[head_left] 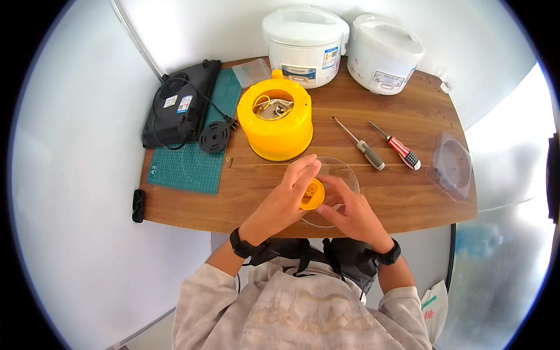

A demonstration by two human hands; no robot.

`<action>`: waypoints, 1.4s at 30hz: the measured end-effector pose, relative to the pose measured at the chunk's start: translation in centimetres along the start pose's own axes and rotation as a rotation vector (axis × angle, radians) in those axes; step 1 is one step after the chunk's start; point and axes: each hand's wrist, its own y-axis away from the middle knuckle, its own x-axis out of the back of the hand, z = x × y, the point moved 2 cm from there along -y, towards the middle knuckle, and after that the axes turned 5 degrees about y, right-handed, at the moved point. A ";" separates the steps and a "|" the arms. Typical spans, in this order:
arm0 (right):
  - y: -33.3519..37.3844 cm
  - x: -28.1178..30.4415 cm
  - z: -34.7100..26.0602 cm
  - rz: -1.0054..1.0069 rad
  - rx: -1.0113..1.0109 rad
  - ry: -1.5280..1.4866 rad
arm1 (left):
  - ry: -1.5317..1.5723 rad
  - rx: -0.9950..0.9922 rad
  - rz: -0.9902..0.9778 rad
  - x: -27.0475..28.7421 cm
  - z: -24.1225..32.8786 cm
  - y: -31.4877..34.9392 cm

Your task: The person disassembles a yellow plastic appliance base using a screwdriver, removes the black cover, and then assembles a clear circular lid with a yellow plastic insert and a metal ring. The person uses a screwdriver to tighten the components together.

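Observation:
A small round yellow plastic cap (313, 195), its hollow side with inner ribs facing up, is held between my hands near the table's front edge. My left hand (284, 195) supports it from the left, its fingers stretched upward and its thumb out of sight. From the other side, my right hand (350, 211) bends its fingers and thumb around the cap's edge. Under the hands lies a clear round lid (348, 170), partly covered by them. Just beyond stands a yellow appliance housing (277, 137), its round opening showing wires and metal parts.
Two screwdrivers, one grey-handled (371, 155) and one red-striped (403, 153), lie right of the housing. A clear plastic tray (451, 166) is at the far right. Two white rice cookers (306, 49) stand behind. Leftward, a black appliance (178, 111) rests on a green cutting mat (192, 169).

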 end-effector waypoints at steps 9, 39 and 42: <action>-0.9 -0.9 3.0 0.006 -0.113 -0.386 | 0.147 0.195 -0.127 -2.9 -0.5 -1.1; 0.3 3.0 4.2 0.365 -0.213 0.167 | -0.005 0.382 0.003 1.2 -3.8 1.4; 2.2 4.6 5.2 0.557 -0.195 0.212 | -0.106 0.320 -0.010 0.8 -3.3 1.1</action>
